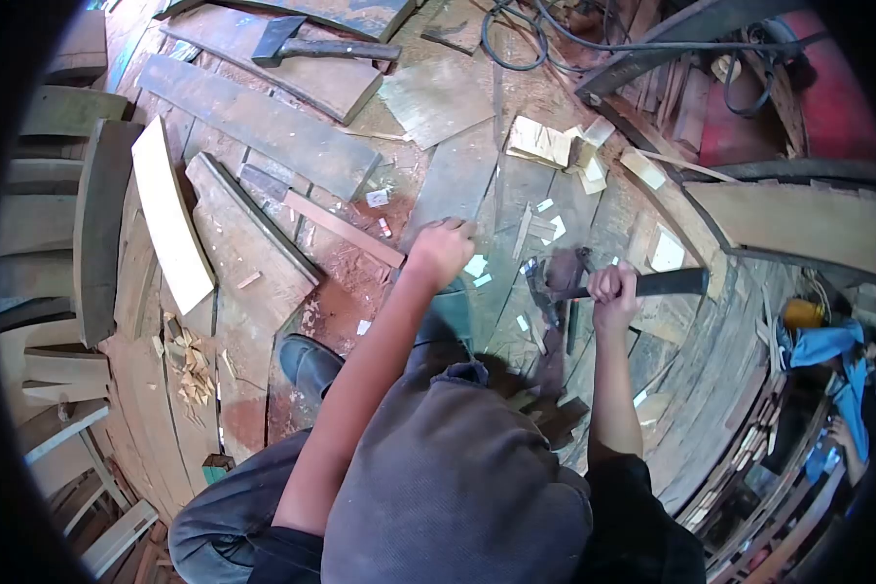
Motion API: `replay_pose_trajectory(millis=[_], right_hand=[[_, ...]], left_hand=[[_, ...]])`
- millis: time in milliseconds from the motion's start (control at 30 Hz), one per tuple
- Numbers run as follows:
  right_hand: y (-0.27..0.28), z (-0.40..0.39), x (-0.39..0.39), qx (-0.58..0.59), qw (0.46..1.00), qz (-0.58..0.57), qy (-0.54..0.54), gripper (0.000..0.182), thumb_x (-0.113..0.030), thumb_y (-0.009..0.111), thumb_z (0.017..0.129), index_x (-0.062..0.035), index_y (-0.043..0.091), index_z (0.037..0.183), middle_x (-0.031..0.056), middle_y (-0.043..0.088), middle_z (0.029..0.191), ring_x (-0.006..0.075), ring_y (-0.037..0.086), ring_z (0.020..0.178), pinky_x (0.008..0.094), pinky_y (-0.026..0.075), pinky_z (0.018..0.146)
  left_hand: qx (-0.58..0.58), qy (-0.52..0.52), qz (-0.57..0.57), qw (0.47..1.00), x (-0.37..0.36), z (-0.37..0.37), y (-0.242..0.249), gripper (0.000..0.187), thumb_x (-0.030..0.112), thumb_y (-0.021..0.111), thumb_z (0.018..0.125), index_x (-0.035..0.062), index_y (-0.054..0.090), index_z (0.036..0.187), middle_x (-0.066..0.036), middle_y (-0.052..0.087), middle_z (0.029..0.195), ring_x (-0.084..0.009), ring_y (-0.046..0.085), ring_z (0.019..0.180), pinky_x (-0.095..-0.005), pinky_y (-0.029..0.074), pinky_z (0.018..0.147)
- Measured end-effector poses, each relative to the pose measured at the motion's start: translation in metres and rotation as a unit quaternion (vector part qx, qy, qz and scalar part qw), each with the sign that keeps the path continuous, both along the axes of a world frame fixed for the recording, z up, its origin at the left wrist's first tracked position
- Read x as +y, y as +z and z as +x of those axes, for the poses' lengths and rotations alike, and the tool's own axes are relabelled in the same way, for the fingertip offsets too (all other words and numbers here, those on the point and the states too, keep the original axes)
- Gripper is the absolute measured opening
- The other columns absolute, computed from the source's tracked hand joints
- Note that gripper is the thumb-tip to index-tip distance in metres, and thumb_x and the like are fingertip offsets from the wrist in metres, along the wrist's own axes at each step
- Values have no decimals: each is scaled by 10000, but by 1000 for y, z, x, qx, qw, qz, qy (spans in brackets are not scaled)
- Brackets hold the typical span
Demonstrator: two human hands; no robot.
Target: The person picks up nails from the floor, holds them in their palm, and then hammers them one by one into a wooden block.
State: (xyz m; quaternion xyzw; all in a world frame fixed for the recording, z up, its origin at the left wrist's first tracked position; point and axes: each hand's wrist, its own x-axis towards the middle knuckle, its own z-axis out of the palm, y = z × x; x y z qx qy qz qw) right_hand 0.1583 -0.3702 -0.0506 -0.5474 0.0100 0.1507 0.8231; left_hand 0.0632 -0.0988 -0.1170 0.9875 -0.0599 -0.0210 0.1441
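Observation:
My right hand (614, 283) is wrapped round the black handle of a hammer (674, 282). The hammer's metal head (539, 293) points left, over the wooden planks in front of me. Farther left, my left hand (442, 250) rests low over a grey board (452, 182), its fingers curled in. Whatever those fingers may pinch is hidden from this angle. A reddish wood strip (346, 229) ends close to the left wrist. Small pale chips (476, 265) lie between the two hands.
An axe (331, 49) lies on a thick board at the upper left. Curved planks (105, 234) lean along the left side, near wood shavings (193, 375). Black cable (516, 54) coils at the top. Offcuts (540, 142) lie farther ahead. At the right edge, another person's hand (847, 446) shows near blue cloth (827, 343).

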Motion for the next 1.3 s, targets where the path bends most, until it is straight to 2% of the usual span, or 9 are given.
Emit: replay_pose_trajectory(millis=[200, 300, 567, 733, 833, 967, 1033, 1100, 1300], right_hand=[[6, -37, -30, 1, 998, 10, -60, 367, -163, 459, 962, -107, 323, 626, -5, 264, 506, 112, 251, 430, 299, 270, 469], [11, -48, -49, 81, 990, -100, -50, 423, -262, 453, 992, -132, 308, 617, -13, 254, 502, 108, 228, 425, 283, 242, 460], [-19, -28, -77, 198, 958, -204, -45, 225, -191, 597, 957, -82, 488, 793, -38, 338, 529, 88, 335, 408, 265, 286, 398], [-40, -1, -93, -42, 802, -595, 13, 277, -223, 714, 880, 33, 617, 923, 84, 602, 693, 204, 560, 562, 345, 460, 570], [-54, 5, -85, -94, 792, -604, 7, 263, -168, 723, 856, 30, 623, 998, 124, 621, 812, 236, 592, 676, 362, 484, 660], [-22, 1, -35, -334, 686, -646, -32, 267, -94, 695, 837, -26, 627, 1085, 144, 588, 950, 276, 599, 825, 361, 495, 773], [-15, -4, -11, -224, 790, -568, 56, 215, -10, 651, 825, -47, 656, 1037, 126, 606, 929, 288, 599, 866, 371, 492, 811], [-27, 0, -3, -355, 733, -570, 109, 164, -24, 675, 812, -43, 679, 975, 106, 619, 905, 289, 599, 864, 366, 498, 798], [-53, -1, 8, -420, 692, -567, 151, 97, -75, 706, 790, -59, 703, 885, 64, 621, 890, 274, 585, 867, 379, 491, 782]], left_hand=[[-39, -31, 12, 999, 1, 1, -1, 125, 140, 584, 791, 122, 689, 856, -12, 634, 1022, -190, 625, 984, -349, 529, 824], [-54, 4, -20, 998, 3, -1, 4, 138, 147, 580, 796, 121, 675, 893, -17, 637, 998, -201, 624, 956, -356, 528, 799], [-87, 99, -199, 971, 6, -9, 19, 136, 158, 697, 814, 105, 687, 939, -84, 658, 862, -296, 649, 803, -390, 532, 730], [-107, 124, -250, 954, 13, -15, 21, 199, 111, 721, 793, 82, 695, 988, -100, 672, 942, -292, 651, 865, -382, 527, 753], [-78, 180, -308, 931, 19, -17, 38, 186, 67, 690, 812, 60, 687, 998, -107, 652, 936, -274, 636, 849, -360, 510, 732], [-21, 227, -396, 889, 31, -26, 52, 164, 23, 637, 850, 39, 677, 1008, -100, 623, 916, -239, 605, 808, -319, 479, 695], [-16, 240, -418, 876, 33, -32, 52, 164, 27, 637, 868, 35, 678, 1026, -80, 623, 917, -191, 590, 797, -287, 464, 692], [-21, 259, -430, 864, 31, -39, 55, 161, 38, 641, 890, 31, 679, 1046, -48, 634, 927, -125, 580, 811, -255, 452, 706], [-7, 314, -533, 785, 25, -68, 55, 111, 70, 678, 908, 13, 708, 999, -13, 675, 944, -68, 598, 855, -225, 462, 756]])
